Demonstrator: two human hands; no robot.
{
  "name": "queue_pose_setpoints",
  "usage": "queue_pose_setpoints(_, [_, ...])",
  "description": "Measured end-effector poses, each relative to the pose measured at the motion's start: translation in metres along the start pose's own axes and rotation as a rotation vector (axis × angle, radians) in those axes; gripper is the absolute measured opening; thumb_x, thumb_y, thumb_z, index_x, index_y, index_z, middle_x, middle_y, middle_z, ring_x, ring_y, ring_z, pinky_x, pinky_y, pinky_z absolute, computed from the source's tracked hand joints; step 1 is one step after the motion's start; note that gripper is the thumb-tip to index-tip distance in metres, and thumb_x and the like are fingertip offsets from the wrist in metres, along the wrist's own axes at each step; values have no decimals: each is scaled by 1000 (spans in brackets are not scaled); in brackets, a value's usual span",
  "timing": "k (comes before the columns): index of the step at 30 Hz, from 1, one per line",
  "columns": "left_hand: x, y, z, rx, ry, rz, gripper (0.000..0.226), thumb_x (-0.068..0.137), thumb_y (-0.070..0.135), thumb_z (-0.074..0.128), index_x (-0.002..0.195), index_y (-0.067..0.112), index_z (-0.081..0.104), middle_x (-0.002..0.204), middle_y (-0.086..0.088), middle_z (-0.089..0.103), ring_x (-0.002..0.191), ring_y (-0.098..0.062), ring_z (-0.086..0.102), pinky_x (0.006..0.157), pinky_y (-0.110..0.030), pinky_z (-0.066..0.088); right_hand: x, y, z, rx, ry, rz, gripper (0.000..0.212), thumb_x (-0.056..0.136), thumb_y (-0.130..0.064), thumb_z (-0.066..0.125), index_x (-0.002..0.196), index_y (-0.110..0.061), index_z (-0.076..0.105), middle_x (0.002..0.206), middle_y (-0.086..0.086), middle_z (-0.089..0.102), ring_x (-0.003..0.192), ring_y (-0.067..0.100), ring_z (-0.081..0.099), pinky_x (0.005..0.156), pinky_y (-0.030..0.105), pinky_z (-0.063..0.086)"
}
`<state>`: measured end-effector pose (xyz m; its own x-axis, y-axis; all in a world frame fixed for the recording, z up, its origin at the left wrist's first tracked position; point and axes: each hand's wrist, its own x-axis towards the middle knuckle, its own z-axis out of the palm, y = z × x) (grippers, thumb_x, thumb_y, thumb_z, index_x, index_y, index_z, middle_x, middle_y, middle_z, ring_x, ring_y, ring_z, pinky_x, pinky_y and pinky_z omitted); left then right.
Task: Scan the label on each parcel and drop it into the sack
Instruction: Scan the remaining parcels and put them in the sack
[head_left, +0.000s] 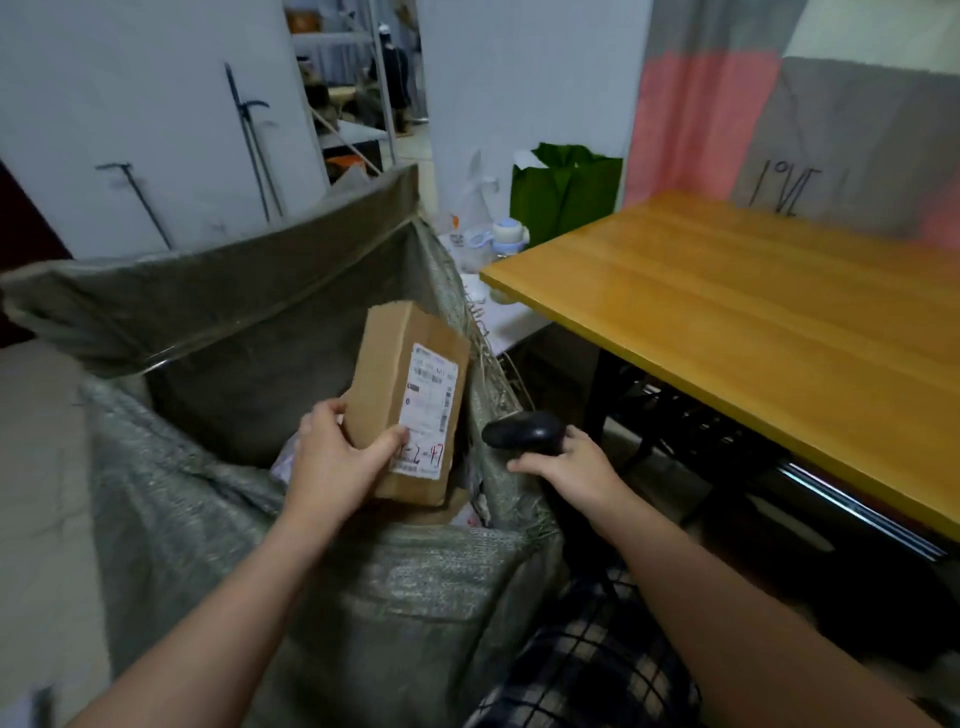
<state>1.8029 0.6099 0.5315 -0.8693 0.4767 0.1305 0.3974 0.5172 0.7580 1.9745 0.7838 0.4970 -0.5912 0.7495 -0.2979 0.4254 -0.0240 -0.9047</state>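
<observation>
My left hand (335, 460) grips a brown cardboard parcel (392, 374) by its near end, thumb pressed on the white label (428, 410), which faces up and carries red handwriting. The parcel hangs tilted over the open mouth of a large grey-green woven sack (208, 499). Other parcels lie inside the sack below it, mostly hidden. My right hand (574, 465) holds a black handheld scanner (522, 430) just right of the parcel, at the sack's right rim, its head pointing left.
A yellow wooden table (753, 322) stands to the right with a dark frame beneath. A green bag (566, 192), bottles and a white plastic bag sit behind the sack. A white wall stands at the back left, with a doorway beyond.
</observation>
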Motion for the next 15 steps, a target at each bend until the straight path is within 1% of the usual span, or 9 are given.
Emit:
queue_pose_setpoints(2, [4,-14,-3,74,-40,-5,73,72,49,75,129,14,45,121,-7,48,114,-26,49,99,-44,42,-3,-2,7,-6,-58,57,27,69,-25,85,89,-18,68,87,-9,63,82,6,58,76,27,45])
queue_pose_setpoints(3, [6,-20,-4,103,-50,-5,74,73,52,73,131,16,44,122,-8,48,116,-26,49,101,-45,41,-2,1,9,-54,-68,62,17,73,-18,82,80,-16,66,82,-4,64,76,8,58,68,27,44])
queue_pose_setpoints(4, [7,-24,-5,132,-59,-8,75,75,54,71,134,18,42,125,-9,48,118,-27,48,102,-47,40,-4,2,11,-91,-53,67,15,74,-15,80,77,-14,65,81,2,65,75,14,60,65,27,43])
queue_pose_setpoints(6, [8,-27,-4,170,-86,-17,78,78,55,68,141,23,36,132,-11,45,122,-31,46,104,-46,38,-7,3,14,-136,21,55,14,75,-12,76,84,-7,67,85,10,66,86,27,64,69,29,45])
queue_pose_setpoints(8, [8,-22,1,202,-131,-23,77,81,55,64,145,29,30,138,-13,43,125,-32,45,102,-41,38,-12,4,10,-161,151,26,18,77,-13,73,92,-10,64,90,9,65,94,31,64,76,31,47])
queue_pose_setpoints(10, [13,-13,11,220,-191,-11,78,81,60,60,147,32,28,142,-11,43,126,-31,46,99,-38,38,-22,3,0,-148,293,-66,24,77,-15,71,98,-16,60,94,5,64,94,25,61,78,28,45])
queue_pose_setpoints(12, [22,0,24,150,-265,-3,86,73,71,56,145,34,30,143,-7,45,123,-29,50,101,-39,42,-33,3,-9,-179,340,-150,29,77,-13,71,102,-20,57,94,-1,60,93,17,56,79,26,40])
queue_pose_setpoints(14, [31,15,38,35,-309,-10,93,63,78,50,144,36,32,142,-5,46,120,-27,52,101,-42,44,-40,9,-16,-157,369,-157,35,78,-11,71,109,-19,57,93,-3,57,92,14,52,80,25,39])
queue_pose_setpoints(15, [35,23,46,16,-314,-8,91,65,77,49,144,36,31,142,-5,45,120,-28,52,100,-42,44,-41,9,-20,-118,399,-148,36,79,-10,70,112,-16,58,91,-4,58,90,15,53,79,25,39])
